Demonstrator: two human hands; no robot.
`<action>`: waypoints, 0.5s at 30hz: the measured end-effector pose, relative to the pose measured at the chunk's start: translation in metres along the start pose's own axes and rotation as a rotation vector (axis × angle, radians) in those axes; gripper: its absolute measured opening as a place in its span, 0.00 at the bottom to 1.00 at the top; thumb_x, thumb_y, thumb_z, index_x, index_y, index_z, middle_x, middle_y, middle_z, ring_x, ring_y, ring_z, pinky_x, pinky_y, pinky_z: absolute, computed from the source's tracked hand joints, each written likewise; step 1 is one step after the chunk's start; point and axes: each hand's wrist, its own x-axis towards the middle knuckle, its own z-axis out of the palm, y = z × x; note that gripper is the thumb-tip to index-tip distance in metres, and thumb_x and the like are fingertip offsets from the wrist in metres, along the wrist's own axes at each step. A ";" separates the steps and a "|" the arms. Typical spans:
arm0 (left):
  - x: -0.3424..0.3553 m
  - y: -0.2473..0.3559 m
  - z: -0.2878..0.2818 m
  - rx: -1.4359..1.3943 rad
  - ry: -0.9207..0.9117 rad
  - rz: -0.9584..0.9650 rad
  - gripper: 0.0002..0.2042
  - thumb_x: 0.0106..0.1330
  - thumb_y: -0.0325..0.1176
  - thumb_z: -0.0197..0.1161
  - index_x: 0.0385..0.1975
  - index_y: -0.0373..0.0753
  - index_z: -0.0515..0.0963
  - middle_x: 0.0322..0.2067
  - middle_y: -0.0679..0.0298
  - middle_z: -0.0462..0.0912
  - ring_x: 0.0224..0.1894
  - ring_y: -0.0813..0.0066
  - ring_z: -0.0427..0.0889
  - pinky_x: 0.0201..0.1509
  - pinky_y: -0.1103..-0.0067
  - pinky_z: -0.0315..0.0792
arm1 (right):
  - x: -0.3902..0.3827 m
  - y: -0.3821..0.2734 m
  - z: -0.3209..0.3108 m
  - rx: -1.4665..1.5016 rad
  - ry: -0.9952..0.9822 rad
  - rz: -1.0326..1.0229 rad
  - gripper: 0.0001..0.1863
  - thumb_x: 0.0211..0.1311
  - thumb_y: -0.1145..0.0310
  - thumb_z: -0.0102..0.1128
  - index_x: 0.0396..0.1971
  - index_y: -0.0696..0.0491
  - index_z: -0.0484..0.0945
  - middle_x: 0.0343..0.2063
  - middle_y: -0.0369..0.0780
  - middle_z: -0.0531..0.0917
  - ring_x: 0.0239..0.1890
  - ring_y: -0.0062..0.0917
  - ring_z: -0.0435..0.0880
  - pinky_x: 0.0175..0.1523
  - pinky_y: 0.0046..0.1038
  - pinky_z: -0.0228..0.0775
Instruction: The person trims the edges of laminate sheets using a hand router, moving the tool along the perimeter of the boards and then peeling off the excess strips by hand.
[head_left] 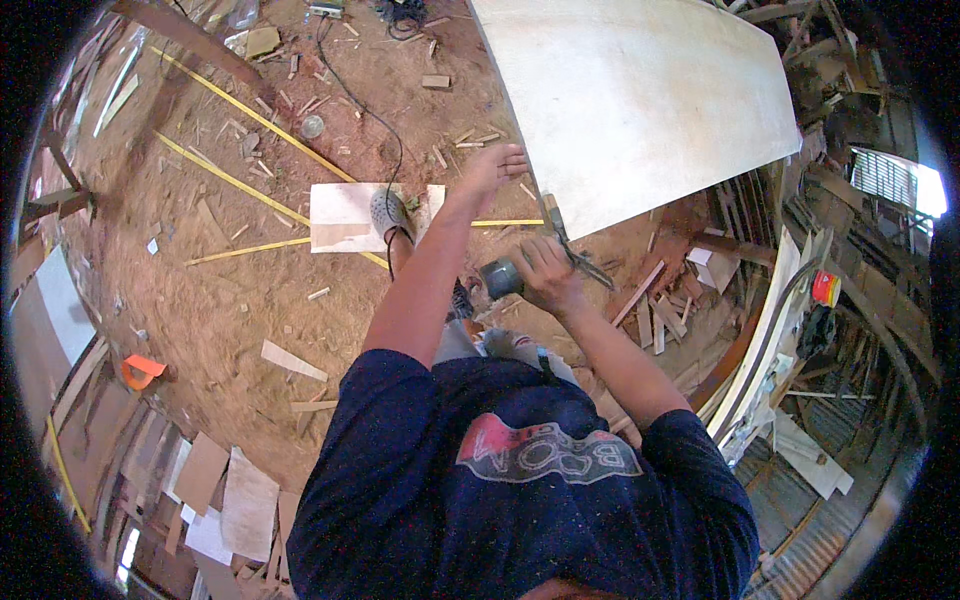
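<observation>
A large pale board (pixel 640 110) with a pointed near corner lies ahead of me, to the right. My left hand (pixel 495 168) reaches out at its left edge, fingers extended and holding nothing; whether the fingertips touch the edge, I cannot tell. Near the board's closest corner, my right hand (pixel 550 275) is wrapped around a dark green tool (pixel 501 278) with a rounded, cylindrical body. The palm and fingers hide much of this tool, so its exact kind is unclear. A narrow brownish piece (pixel 553 214) shows between that hand and the corner, with dark cable-like strands (pixel 592 268) beside it.
Yellow strips (pixel 235 185) cross the dirt floor, scattered with wood offcuts (pixel 293 360). A black cord (pixel 372 115) runs toward my foot, beside a white sheet (pixel 340 205). An orange piece (pixel 142 372) lies left; stacked boards (pixel 250 505) lie lower left. Timber and a red-yellow container (pixel 826 288) stand right.
</observation>
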 end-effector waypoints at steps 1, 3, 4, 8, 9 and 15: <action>-0.002 0.000 0.000 0.002 0.022 -0.009 0.24 0.78 0.42 0.49 0.62 0.29 0.74 0.58 0.51 0.82 0.57 0.61 0.84 0.68 0.65 0.73 | 0.005 0.001 0.001 0.000 -0.001 0.008 0.22 0.51 0.67 0.64 0.48 0.58 0.79 0.43 0.45 0.82 0.50 0.40 0.82 0.57 0.40 0.74; 0.004 -0.002 -0.008 -0.001 -0.020 0.010 0.24 0.78 0.41 0.48 0.62 0.28 0.73 0.58 0.51 0.83 0.56 0.61 0.84 0.67 0.65 0.74 | 0.018 0.000 -0.001 -0.063 0.034 0.026 0.21 0.51 0.67 0.64 0.46 0.58 0.79 0.42 0.45 0.82 0.48 0.39 0.83 0.55 0.39 0.74; 0.007 -0.003 -0.011 -0.003 -0.057 0.032 0.23 0.78 0.40 0.48 0.62 0.27 0.73 0.57 0.51 0.83 0.56 0.60 0.85 0.66 0.66 0.75 | 0.022 0.000 0.000 -0.066 0.033 0.028 0.21 0.51 0.67 0.64 0.46 0.58 0.79 0.42 0.45 0.82 0.48 0.39 0.83 0.55 0.39 0.74; 0.006 0.000 -0.007 -0.009 0.009 -0.004 0.23 0.79 0.40 0.47 0.61 0.26 0.73 0.55 0.50 0.83 0.55 0.60 0.85 0.64 0.66 0.77 | 0.035 0.007 0.006 -0.065 0.025 0.040 0.19 0.52 0.66 0.64 0.45 0.58 0.79 0.39 0.45 0.82 0.46 0.38 0.83 0.54 0.38 0.74; 0.006 0.000 -0.008 -0.016 0.005 0.002 0.23 0.79 0.40 0.47 0.61 0.26 0.73 0.54 0.50 0.84 0.54 0.60 0.86 0.64 0.66 0.77 | 0.037 0.007 0.007 -0.066 0.035 0.042 0.18 0.52 0.66 0.63 0.44 0.58 0.79 0.39 0.45 0.82 0.46 0.37 0.84 0.54 0.37 0.74; 0.009 0.001 -0.010 -0.026 -0.032 0.008 0.22 0.78 0.40 0.49 0.58 0.27 0.74 0.51 0.52 0.85 0.53 0.61 0.86 0.63 0.67 0.78 | 0.042 0.012 0.013 -0.112 0.107 -0.016 0.17 0.52 0.65 0.62 0.42 0.55 0.80 0.33 0.41 0.78 0.41 0.35 0.81 0.50 0.36 0.71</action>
